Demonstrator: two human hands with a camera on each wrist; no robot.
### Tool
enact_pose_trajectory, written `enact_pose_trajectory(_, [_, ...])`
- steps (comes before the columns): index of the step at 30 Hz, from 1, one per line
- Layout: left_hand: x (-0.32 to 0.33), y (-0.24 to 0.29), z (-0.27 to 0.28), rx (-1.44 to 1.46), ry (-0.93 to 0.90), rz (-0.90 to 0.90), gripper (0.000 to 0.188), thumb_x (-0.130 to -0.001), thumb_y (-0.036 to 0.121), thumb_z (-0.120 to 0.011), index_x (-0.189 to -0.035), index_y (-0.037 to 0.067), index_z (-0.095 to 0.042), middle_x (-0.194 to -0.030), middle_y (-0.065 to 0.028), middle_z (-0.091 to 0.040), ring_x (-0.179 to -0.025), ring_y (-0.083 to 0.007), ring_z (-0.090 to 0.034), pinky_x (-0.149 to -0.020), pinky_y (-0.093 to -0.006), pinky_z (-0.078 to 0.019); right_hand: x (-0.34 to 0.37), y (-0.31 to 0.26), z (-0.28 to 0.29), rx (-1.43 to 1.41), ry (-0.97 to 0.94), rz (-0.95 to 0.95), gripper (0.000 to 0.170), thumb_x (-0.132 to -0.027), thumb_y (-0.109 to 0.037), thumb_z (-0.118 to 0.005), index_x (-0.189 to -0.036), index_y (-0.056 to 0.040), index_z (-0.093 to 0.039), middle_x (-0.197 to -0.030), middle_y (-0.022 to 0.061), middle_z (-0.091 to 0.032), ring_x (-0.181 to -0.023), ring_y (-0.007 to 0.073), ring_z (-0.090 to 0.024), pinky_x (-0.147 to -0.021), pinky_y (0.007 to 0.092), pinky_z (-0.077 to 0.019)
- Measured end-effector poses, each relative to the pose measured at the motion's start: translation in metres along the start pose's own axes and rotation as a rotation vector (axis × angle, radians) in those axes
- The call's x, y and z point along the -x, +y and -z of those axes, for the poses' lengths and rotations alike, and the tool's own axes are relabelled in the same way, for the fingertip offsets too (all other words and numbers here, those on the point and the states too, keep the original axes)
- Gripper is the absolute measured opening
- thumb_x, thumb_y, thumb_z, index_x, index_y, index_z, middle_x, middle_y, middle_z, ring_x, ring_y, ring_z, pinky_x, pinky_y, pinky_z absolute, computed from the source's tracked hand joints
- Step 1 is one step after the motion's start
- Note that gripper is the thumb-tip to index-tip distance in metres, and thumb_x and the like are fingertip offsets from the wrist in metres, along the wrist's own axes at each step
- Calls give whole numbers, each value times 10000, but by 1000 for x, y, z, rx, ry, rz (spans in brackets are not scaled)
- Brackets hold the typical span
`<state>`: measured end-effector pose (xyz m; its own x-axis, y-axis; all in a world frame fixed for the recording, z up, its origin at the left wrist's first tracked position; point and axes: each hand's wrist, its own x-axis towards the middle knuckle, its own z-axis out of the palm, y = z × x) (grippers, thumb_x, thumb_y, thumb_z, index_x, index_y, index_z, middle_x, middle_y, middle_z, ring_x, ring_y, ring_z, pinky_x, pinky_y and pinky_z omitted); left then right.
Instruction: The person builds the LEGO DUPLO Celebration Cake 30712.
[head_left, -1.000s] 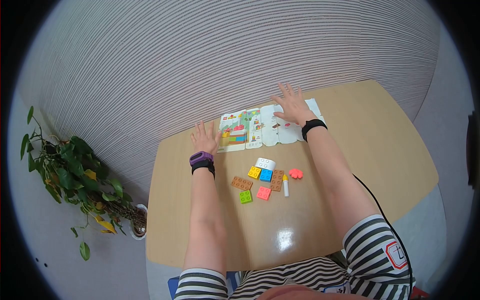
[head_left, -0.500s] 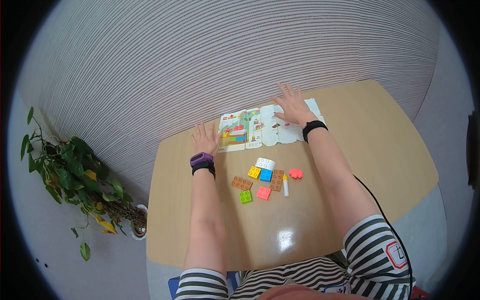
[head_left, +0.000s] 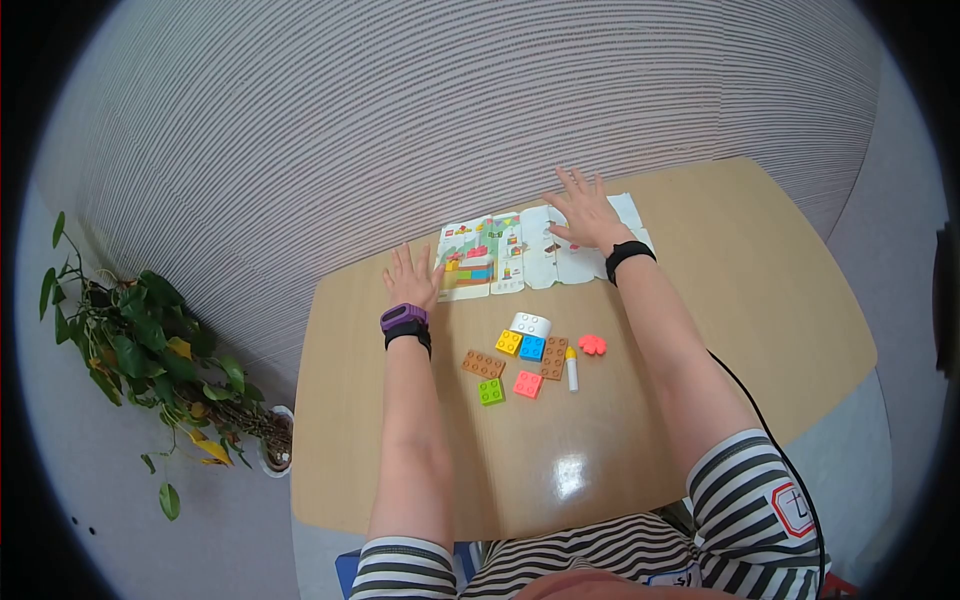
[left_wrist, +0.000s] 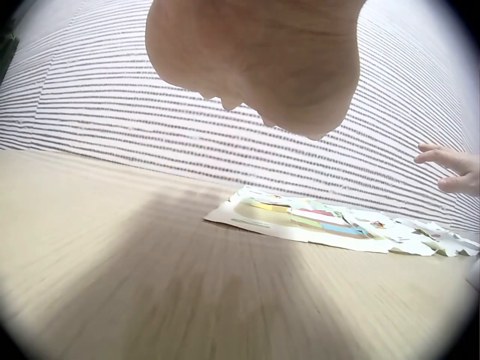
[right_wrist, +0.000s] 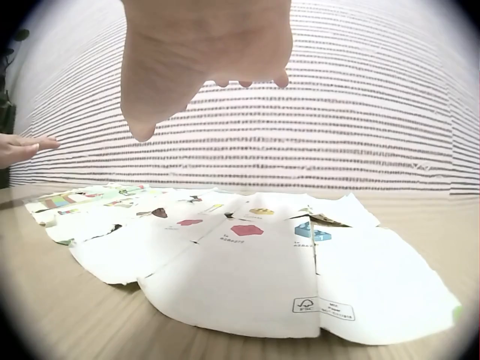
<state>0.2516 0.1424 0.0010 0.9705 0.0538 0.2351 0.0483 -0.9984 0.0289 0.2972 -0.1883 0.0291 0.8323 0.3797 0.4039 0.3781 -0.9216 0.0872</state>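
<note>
My left hand (head_left: 411, 277) is spread at the left end of a creased paper instruction sheet (head_left: 508, 276), holding nothing. Both wrist views show the palms raised above the table. My right hand (head_left: 588, 214), fingers spread, hovers over the sheet's right part and hides some of it. Nearer the body lie a white brick (head_left: 530, 325), a yellow brick (head_left: 508, 343), a blue brick (head_left: 532, 348), two brown bricks (head_left: 484, 363), a green brick (head_left: 491, 391) and a pink brick (head_left: 528, 384). Beside them are a white-and-yellow candle piece (head_left: 572, 370) and a coral flower-shaped piece (head_left: 592, 345).
The wooden table (head_left: 380, 480) stands against a ridged wall (head_left: 480, 100). A potted plant (head_left: 150, 340) is on the left, beyond the table edge. A black cable (head_left: 765, 420) runs along the right arm.
</note>
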Motion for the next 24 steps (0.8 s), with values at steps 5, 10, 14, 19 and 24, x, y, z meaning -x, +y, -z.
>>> enact_pose_trajectory(5, [1, 1, 2, 4, -12, 6, 601, -934, 549, -352, -1439, 226, -318, -1529, -143, -164, -1425, -313, -78, -1111, -568, -92, 0, 1, -2, -9, -9, 8, 610, -813, -495, -592, -1347, -239, -448, -1514, 142, -188, -1389, 344, -193, -1084, 617, -168])
enact_pose_trajectory(10, [1, 2, 2, -4, -29, 12, 599, -936, 545, -347, -1443, 228, -309, -1531, -140, -156, -1425, -313, -78, -1113, -566, -82, 2, 3, -3, -4, -5, 10, 616, -815, -503, -591, -1353, -241, -445, -1515, 143, -189, -1388, 340, -196, -1079, 612, -179])
enact_pose_trajectory(14, [0, 2, 3, -6, -35, 13, 600, -936, 547, -345, -1444, 230, -307, -1532, -137, -154, -1425, -314, -79, -1113, -567, -81, 3, 3, 6, -6, -86, -11, 614, -835, -497, -581, -1376, -261, -412, -1518, 147, -170, -1395, 352, -166, -1103, 584, -153])
enact_pose_trajectory(19, [-1, 2, 4, -4, -26, 9, 600, -934, 554, -344, -1442, 238, -310, -1532, -136, -155, -1423, -319, -84, -1107, -576, -89, 2, 4, 4, 13, -29, -1, 604, -827, -502, -579, -1356, -246, -442, -1510, 143, -202, -1383, 346, -204, -1085, 603, -173])
enact_pose_trajectory(24, [-1, 3, 6, -9, -19, 6, 600, -931, 556, -349, -1440, 239, -317, -1532, -136, -157, -1423, -319, -87, -1102, -584, -96, 2, 5, 3, 5, -13, 5, 597, -822, -498, -580, -1346, -242, -455, -1504, 141, -221, -1375, 345, -224, -1077, 615, -181])
